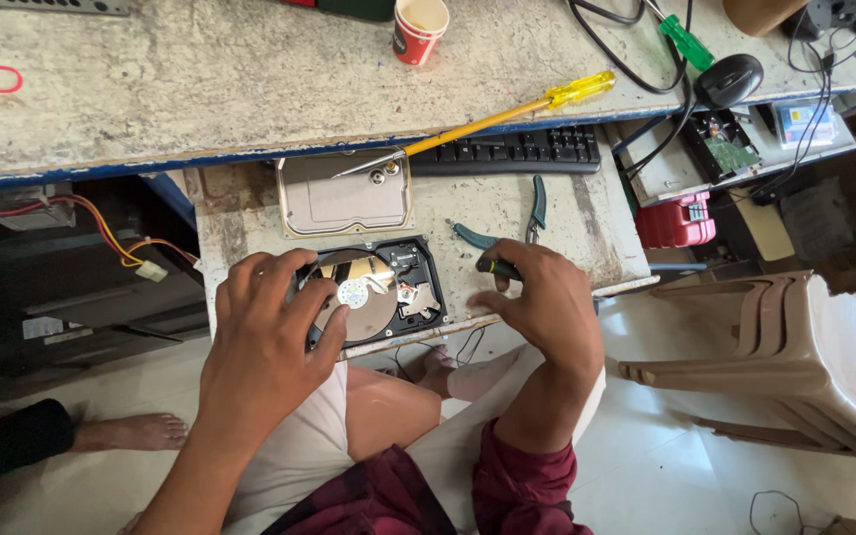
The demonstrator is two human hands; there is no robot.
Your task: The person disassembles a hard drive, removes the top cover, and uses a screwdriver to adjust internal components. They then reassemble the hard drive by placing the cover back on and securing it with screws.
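An opened hard drive (403, 292) lies on a pull-out tray (587, 228), its shiny platter (369, 297) exposed. My left hand (269, 327) rests over the drive's left side, fingers spread on the platter and frame. My right hand (537, 297) sits just right of the drive, fingers curled on a small tool with a dark green and yellow handle (497, 266). The drive's metal cover (344, 198) lies flat behind the drive.
Teal-handled pliers (532, 213) lie beside my right hand. A long yellow screwdriver (507, 114), a black keyboard (512, 151), a paper cup (418, 28) and a mouse (728, 79) occupy the desk (200, 89). Stacked plastic chairs (795, 357) stand at right. Another person's foot (131, 433) is at left.
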